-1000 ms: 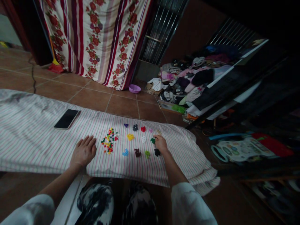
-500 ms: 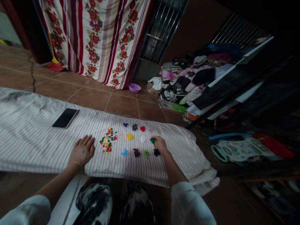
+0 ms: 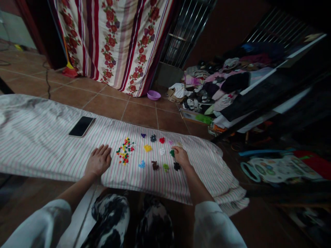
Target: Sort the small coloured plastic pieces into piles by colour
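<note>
A black, flat, rectangular phone [image 3: 81, 126] is lying on the white, pink-and-grey-striped cloth [image 3: 46, 144]. The bare left hand [image 3: 99, 160] is resting back-up, fingers extended and released, beside mixed multicoloured small pieces [image 3: 125, 151]. Separate single-colour clusters of small pieces [image 3: 148, 148] are lying further right. The bare right hand [image 3: 181, 157] is placing bent fingertips at the dark green cluster [image 3: 172, 153]; whether they are grasping a piece cannot be determined.

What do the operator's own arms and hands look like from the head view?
The left hand and right hand are ungloved, with no watch or bracelet visible. Loose, plain, whitish sleeves stop well short of the wrists. Any rings are too small to tell.
</note>
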`<state>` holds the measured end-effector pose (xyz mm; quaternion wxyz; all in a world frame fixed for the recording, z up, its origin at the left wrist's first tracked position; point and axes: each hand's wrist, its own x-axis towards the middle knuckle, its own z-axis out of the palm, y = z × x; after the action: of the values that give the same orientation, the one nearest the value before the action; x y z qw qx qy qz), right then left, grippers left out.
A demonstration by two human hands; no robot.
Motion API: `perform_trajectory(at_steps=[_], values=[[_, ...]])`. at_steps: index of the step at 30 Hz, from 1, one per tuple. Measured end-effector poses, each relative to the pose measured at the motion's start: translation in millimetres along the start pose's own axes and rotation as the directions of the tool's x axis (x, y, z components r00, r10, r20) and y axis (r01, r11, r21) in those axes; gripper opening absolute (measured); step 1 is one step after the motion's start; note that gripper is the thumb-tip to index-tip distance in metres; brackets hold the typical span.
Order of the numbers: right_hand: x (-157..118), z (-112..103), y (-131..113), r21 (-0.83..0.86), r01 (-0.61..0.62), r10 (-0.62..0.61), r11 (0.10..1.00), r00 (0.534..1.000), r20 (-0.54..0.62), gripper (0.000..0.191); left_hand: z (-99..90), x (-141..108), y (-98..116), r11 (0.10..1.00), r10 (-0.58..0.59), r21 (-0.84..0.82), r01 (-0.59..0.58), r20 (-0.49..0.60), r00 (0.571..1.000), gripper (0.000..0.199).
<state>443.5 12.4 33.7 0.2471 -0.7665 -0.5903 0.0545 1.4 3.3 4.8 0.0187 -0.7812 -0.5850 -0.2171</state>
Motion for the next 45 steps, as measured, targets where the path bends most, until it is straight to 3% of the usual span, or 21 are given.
perform_trajectory(at_steps=[8,16,20,24,32,45], values=[[-19,15,-66,0.121,0.267,-0.276,0.956,0.959,0.059,0.029,-2.2,1,0,1.000,0.000,0.015,0.000,0.048,0.999,0.043],[-65,57,-145,0.245,0.524,-0.571,0.816,0.798,0.194,0.018,2.2,1,-3,1.000,-0.012,0.010,0.012,0.069,0.998,0.045],[-82,73,-166,0.247,0.599,-0.648,0.762,0.720,0.251,0.018,3.3,1,-3,1.000,-0.016,0.028,0.014,0.063,0.998,0.045],[-91,86,-177,0.177,0.661,-0.682,0.729,0.681,0.267,0.019,3.5,0,-2,1.000,-0.007,0.022,0.006,0.058,0.998,0.045],[-93,93,-196,-0.029,0.689,-0.646,0.725,0.694,0.318,0.017,6.1,0,-3,0.997,-0.012,0.073,0.006,0.075,0.997,0.047],[-90,97,-219,-0.133,0.628,-0.555,0.767,0.752,0.355,0.016,4.8,1,-1,0.999,-0.027,0.038,0.025,0.051,0.998,0.045]])
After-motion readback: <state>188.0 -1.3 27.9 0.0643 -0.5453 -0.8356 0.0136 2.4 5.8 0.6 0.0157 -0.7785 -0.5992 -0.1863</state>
